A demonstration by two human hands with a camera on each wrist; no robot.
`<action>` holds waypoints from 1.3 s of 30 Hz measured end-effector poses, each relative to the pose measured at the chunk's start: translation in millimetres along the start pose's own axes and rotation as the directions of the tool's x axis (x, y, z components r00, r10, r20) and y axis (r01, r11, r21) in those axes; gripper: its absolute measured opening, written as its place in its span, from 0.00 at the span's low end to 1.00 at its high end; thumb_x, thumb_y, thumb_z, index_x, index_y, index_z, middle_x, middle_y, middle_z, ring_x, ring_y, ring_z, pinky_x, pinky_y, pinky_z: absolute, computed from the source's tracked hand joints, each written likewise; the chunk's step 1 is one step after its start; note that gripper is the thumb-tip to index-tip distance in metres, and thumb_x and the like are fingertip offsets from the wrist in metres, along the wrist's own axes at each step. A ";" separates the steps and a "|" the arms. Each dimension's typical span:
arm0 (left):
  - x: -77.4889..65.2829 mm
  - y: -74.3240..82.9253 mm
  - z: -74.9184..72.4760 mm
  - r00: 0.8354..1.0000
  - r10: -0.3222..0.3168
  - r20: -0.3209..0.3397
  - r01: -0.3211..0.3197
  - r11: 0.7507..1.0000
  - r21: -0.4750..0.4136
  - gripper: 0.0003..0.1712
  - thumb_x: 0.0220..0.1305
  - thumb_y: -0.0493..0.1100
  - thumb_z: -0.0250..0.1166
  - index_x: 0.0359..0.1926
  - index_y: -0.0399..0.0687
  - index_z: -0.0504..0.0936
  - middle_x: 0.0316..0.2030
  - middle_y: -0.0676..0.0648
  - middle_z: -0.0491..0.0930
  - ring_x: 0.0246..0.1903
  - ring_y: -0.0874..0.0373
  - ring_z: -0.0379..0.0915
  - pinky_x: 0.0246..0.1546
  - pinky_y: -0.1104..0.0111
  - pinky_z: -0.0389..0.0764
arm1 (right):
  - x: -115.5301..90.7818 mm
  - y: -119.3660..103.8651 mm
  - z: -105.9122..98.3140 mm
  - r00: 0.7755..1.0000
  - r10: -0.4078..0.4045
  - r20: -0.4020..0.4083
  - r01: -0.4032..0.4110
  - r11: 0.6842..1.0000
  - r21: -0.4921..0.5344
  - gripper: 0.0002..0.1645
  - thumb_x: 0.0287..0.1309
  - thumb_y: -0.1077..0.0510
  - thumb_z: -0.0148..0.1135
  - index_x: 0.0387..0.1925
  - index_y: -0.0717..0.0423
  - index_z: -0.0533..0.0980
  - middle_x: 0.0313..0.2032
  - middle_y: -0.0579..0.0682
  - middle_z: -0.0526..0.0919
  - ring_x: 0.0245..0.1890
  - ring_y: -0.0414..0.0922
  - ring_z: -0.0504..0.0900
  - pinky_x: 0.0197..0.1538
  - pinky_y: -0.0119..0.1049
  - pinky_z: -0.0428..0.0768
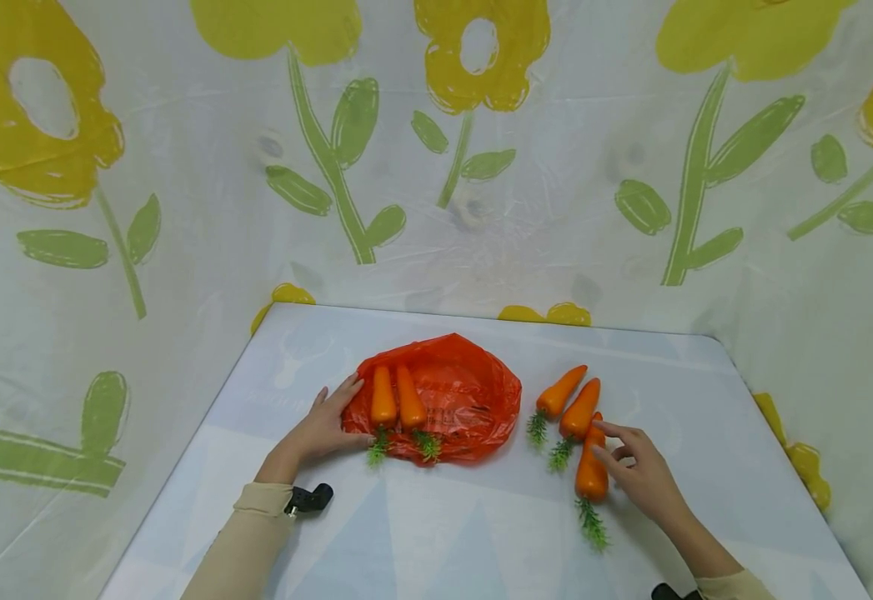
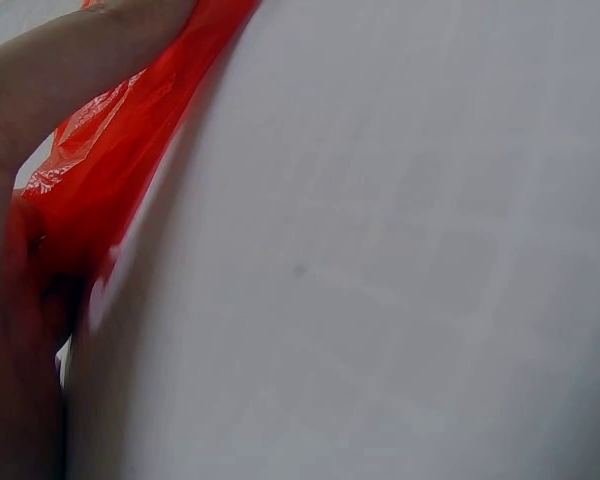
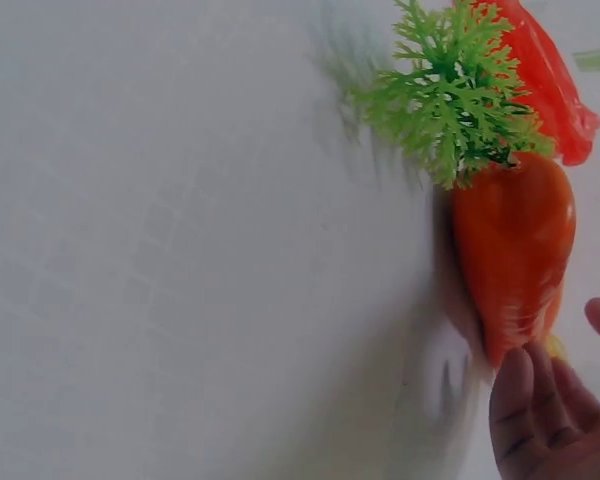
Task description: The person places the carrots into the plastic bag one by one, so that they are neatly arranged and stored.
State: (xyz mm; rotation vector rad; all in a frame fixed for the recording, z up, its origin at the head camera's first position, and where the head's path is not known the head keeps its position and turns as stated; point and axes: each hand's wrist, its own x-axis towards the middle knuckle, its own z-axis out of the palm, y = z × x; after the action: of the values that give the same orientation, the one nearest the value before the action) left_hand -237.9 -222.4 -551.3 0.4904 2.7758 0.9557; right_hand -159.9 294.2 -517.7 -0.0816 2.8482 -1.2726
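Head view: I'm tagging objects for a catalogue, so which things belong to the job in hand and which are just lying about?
In the job, apparently: red bag, left hand at its edge; two carrots on or in it; three carrots to its right, right hand at the nearest.

Just around: table, flowered backdrop, black wrist devices.

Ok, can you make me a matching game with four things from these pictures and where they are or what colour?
Things:
1. Left hand
2. Right hand
3. Plastic bag
4. Leafy tops

Matches:
A. Green
B. At the bag's left edge in the head view
C. Red
D. At the carrot closest to the person

Right pairs: 1-B, 2-D, 3-C, 4-A
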 end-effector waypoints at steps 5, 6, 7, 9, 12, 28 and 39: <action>-0.1 0.4 0.0 1.000 0.000 -0.002 0.000 1.000 0.006 0.63 0.53 0.63 0.76 0.79 0.39 0.55 0.80 0.39 0.48 0.77 0.38 0.47 0.76 0.41 0.34 | -1.3 4.9 2.5 0.996 0.079 0.046 -0.080 0.997 0.018 0.36 0.68 0.44 0.65 0.70 0.57 0.70 0.66 0.67 0.63 0.46 0.54 0.81 0.31 0.33 0.83; 0.0 0.3 0.2 1.000 -0.002 0.000 0.002 1.000 0.006 0.63 0.53 0.63 0.76 0.79 0.39 0.55 0.80 0.40 0.48 0.77 0.38 0.47 0.76 0.41 0.34 | -1.8 5.0 2.9 0.994 0.093 0.059 -0.095 0.995 0.023 0.37 0.67 0.43 0.65 0.70 0.57 0.70 0.66 0.67 0.62 0.47 0.55 0.81 0.32 0.34 0.83; 0.0 0.2 0.4 1.000 -0.004 0.002 0.004 1.000 0.004 0.63 0.53 0.63 0.76 0.79 0.39 0.55 0.80 0.40 0.48 0.77 0.38 0.46 0.76 0.41 0.33 | -2.2 5.0 3.3 0.992 0.107 0.074 -0.109 0.994 0.028 0.38 0.67 0.43 0.66 0.71 0.57 0.69 0.67 0.68 0.61 0.48 0.56 0.80 0.33 0.34 0.83; 0.2 -0.2 0.7 1.000 -0.007 0.005 0.007 1.000 0.002 0.63 0.53 0.63 0.75 0.79 0.40 0.55 0.80 0.40 0.47 0.77 0.38 0.46 0.76 0.41 0.33 | -2.8 4.9 4.1 0.988 0.124 0.096 -0.127 0.992 0.024 0.39 0.66 0.42 0.67 0.71 0.56 0.70 0.67 0.68 0.61 0.49 0.57 0.80 0.35 0.34 0.83; 0.3 -0.7 1.1 1.000 -0.009 0.006 0.009 1.000 0.003 0.63 0.53 0.64 0.75 0.79 0.40 0.54 0.80 0.40 0.47 0.77 0.39 0.46 0.76 0.42 0.33 | -3.3 4.0 4.8 0.986 0.120 0.117 -0.122 0.992 0.010 0.39 0.65 0.42 0.68 0.70 0.54 0.70 0.67 0.67 0.62 0.49 0.57 0.80 0.39 0.36 0.83; 1.7 -5.9 2.9 1.000 -0.008 0.005 0.008 1.000 0.015 0.64 0.53 0.66 0.74 0.80 0.41 0.54 0.80 0.41 0.47 0.77 0.39 0.46 0.76 0.42 0.33 | -2.1 0.9 4.3 0.961 0.138 0.242 -0.126 0.990 -0.064 0.50 0.57 0.42 0.74 0.73 0.57 0.64 0.69 0.71 0.57 0.47 0.52 0.79 0.41 0.39 0.81; 2.4 -5.1 3.1 1.000 0.009 -0.002 -0.009 1.000 0.018 0.63 0.53 0.65 0.75 0.79 0.40 0.55 0.80 0.40 0.47 0.77 0.40 0.47 0.76 0.42 0.34 | 0.3 3.9 -3.1 0.960 0.193 0.204 -0.177 0.980 -0.094 0.51 0.58 0.38 0.72 0.74 0.55 0.64 0.68 0.73 0.61 0.44 0.53 0.80 0.36 0.39 0.82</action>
State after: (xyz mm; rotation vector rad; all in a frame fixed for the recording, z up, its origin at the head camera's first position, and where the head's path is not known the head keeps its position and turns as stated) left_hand -240.6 -223.5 -557.0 0.5061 2.7885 0.9344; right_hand -160.5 299.1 -518.5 0.0452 2.6488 -1.0531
